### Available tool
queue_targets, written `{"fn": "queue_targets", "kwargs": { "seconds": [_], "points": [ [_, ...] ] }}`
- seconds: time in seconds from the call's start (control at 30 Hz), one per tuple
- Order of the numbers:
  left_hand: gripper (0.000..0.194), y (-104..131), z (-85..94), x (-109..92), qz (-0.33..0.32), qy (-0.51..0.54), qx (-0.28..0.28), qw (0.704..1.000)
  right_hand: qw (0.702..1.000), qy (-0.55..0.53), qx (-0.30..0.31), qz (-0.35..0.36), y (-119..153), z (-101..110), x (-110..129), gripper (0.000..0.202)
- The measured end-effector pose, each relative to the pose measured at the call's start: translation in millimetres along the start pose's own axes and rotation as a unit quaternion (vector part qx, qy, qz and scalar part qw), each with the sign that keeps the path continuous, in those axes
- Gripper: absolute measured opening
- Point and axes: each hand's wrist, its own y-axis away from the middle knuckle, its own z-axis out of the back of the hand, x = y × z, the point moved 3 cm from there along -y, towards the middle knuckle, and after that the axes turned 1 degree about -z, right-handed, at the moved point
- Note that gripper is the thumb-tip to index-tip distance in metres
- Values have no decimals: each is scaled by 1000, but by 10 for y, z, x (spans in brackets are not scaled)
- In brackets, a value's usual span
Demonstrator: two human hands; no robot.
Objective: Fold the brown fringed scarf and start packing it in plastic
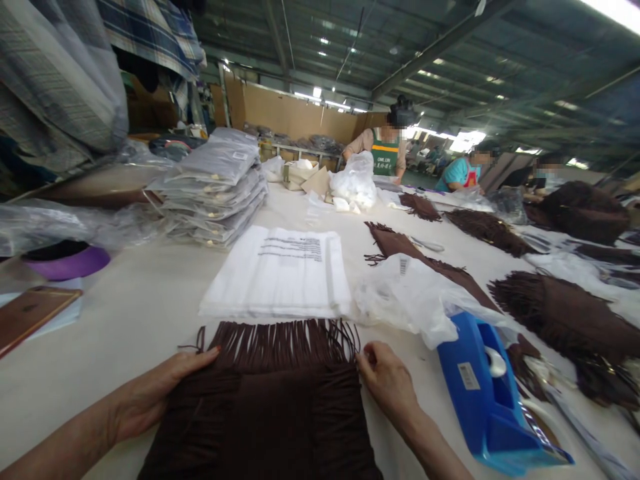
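A dark brown fringed fabric piece [275,413] lies at the near edge of the table, its top fringe pointing away from me. My left hand [155,387] is at its left edge, the thumb stretched over the fabric and the other fingers partly hidden beside it. At the top right corner, my right hand [387,377] has its fingers curled together and pinches the fringe edge. Just beyond the fringe is a flat stack of white printed bags [280,273]. A crumpled clear bag [405,293] rests to the right of that stack.
A blue tape dispenser [480,393] stands at the right. Bagged grey garments [215,187] are piled at the back left. A phone [35,313] and a purple-edged item [70,261] lie left. More brown fringed pieces [575,313] cover the right side. People work across the table.
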Motion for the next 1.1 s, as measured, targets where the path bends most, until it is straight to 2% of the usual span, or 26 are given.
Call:
{"fn": "queue_targets", "kwargs": {
  "seconds": [0.13,0.23,0.3,0.4,0.43,0.47,0.5,0.57,0.63,0.67,0.73,0.87,0.97,1.03,1.1],
  "points": [
    [31,-1,-23,-2,-3,9,3,1000,1000,-20,3,-1,-56,-137,-36,14],
    [31,11,-36,-17,-2,8,-2,1000,998,-63,19,15,-12,-115,65,17],
    [31,18,-32,-25,0,11,-5,1000,991,-102,45,78,42,-67,204,18],
    [30,18,-11,-23,-2,33,0,999,957,-164,106,215,132,11,371,18],
    [30,16,0,-19,-5,39,0,999,951,-184,110,225,143,40,360,20],
    [29,12,12,-15,-11,42,-2,999,955,-200,100,196,133,69,302,21],
    [28,8,24,-11,-17,42,-5,999,963,-217,85,132,110,94,207,23],
    [26,-4,41,-4,-25,41,-14,999,961,-263,77,-46,72,115,-22,31],
    [25,-19,40,0,-21,64,-18,998,916,-327,130,-193,84,96,-159,39],
    [25,-27,31,3,-11,86,-14,996,885,-361,174,-238,104,81,-168,41],
    [27,-42,3,3,17,136,1,990,829,-408,255,-285,153,63,-110,41],
    [31,-66,-38,-4,72,194,29,978,724,-472,395,-311,220,25,38,44],
    [33,-94,-46,-12,101,210,53,971,633,-533,463,-316,200,-49,81,41],
    [33,-127,-45,-25,109,212,67,969,597,-562,480,-313,147,-119,111,38],
    [35,-175,-47,-44,114,196,88,970,574,-578,499,-296,78,-192,168,42]
  ]
}}
